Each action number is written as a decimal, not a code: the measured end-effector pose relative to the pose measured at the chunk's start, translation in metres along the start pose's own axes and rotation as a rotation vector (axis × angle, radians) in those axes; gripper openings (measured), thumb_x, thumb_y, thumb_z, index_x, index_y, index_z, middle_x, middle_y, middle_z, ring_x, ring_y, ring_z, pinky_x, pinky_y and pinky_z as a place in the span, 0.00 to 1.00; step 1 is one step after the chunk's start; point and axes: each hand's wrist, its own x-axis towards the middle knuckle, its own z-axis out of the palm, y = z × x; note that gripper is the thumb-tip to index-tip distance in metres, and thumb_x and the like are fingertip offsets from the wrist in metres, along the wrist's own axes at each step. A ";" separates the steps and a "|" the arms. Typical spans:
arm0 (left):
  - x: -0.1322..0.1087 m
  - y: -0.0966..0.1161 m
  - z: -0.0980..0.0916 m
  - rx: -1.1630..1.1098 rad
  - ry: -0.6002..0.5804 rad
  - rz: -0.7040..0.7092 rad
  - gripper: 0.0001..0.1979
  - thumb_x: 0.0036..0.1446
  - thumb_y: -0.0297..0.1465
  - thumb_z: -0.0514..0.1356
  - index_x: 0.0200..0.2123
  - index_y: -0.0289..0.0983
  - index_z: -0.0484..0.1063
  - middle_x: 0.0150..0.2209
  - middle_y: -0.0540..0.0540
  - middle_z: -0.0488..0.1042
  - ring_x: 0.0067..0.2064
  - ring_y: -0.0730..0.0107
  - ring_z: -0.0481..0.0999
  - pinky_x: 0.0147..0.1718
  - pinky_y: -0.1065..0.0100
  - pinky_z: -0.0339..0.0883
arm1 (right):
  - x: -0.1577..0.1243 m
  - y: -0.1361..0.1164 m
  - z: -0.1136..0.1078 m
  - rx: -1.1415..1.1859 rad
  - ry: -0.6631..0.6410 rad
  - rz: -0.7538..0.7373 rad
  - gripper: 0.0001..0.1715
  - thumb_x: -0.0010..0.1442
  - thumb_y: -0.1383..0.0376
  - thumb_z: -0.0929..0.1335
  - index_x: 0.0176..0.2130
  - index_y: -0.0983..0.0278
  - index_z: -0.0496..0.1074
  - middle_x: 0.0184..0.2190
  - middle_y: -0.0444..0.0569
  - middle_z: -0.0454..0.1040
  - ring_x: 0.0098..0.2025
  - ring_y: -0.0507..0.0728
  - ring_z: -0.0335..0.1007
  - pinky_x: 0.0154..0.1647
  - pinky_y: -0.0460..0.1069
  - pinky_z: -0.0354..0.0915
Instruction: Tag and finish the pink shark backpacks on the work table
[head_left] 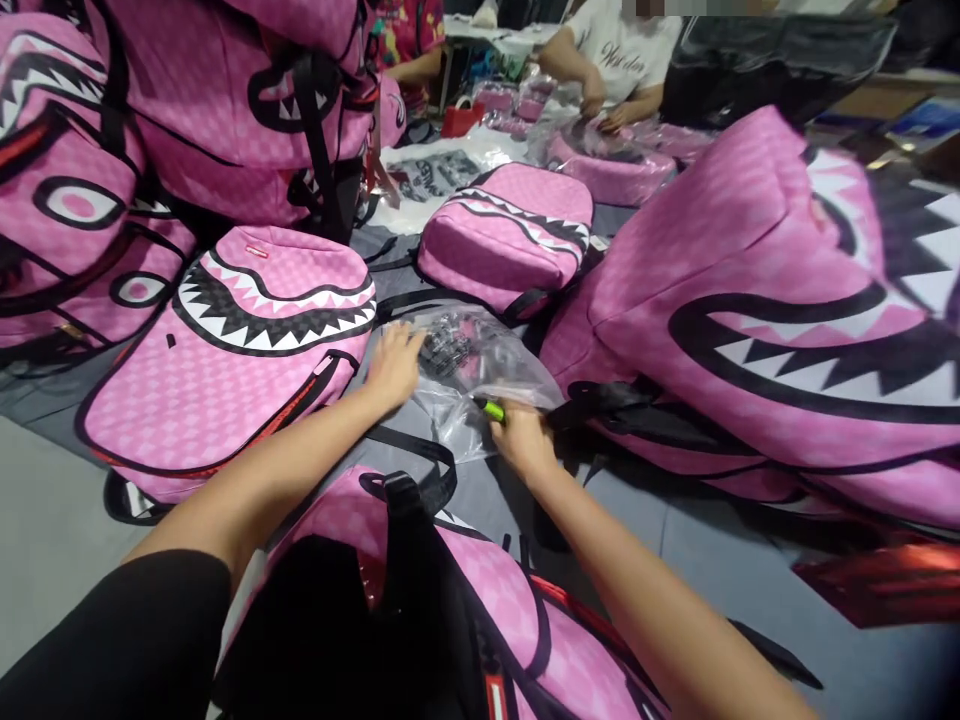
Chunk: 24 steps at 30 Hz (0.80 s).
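At the middle of the gray desk (720, 550), between several pink backpacks, lies a clear plastic bag (517, 365), crumpled and glossy, with something dark and pink showing at its far left part, too blurred to name; the person's left hand (395, 362) rests at the bag's left edge, palm down, fingers stretched forward and close together, though one cannot tell whether they pinch the film; the right hand (523, 435) is at the bag's near right edge, its fingers curled around a green-and-black pen-like tool (492, 410), whose dark tip points left over the plastic; just beside the left forearm, a pink checkered backpack (225, 370) lies with its toothed shark-mouth print facing up and a red-edged zipper along its side; behind the bag lies a smaller pink backpack (495, 235) with the same jagged print; to the right, a bulky pink backpack (675, 240) fills much of the view, a black strap near the right wrist; nearest the person, between the forearms, lies another backpack (495, 590), pink and black, partly hidden by the right arm; a shiny red packet (885, 585) is at the right edge; farther back, a co-worker in a white shirt (630, 45) has both hands at a plastic-wrapped pink bag (611, 170).
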 end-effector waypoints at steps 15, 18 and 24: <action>0.006 0.014 0.005 -0.423 0.092 0.053 0.28 0.60 0.24 0.52 0.64 0.35 0.60 0.68 0.37 0.56 0.69 0.60 0.56 0.67 0.52 0.53 | 0.061 -0.017 0.015 -0.008 0.068 -0.297 0.32 0.67 0.70 0.57 0.68 0.62 0.55 0.72 0.53 0.43 0.64 0.67 0.61 0.61 0.62 0.61; -0.027 0.016 -0.013 -0.517 0.070 0.053 0.23 0.60 0.26 0.54 0.59 0.34 0.66 0.66 0.35 0.61 0.67 0.60 0.60 0.66 0.53 0.55 | 0.071 -0.025 0.013 -0.083 0.017 -0.366 0.28 0.69 0.69 0.55 0.65 0.62 0.62 0.69 0.55 0.54 0.59 0.67 0.66 0.60 0.62 0.61; -0.103 -0.015 -0.067 -0.738 0.024 -0.088 0.15 0.61 0.31 0.56 0.50 0.36 0.74 0.59 0.38 0.70 0.54 0.61 0.75 0.54 0.57 0.70 | 0.051 -0.030 0.004 -0.201 -0.007 -0.370 0.24 0.66 0.74 0.56 0.57 0.71 0.70 0.51 0.63 0.75 0.52 0.66 0.72 0.56 0.61 0.65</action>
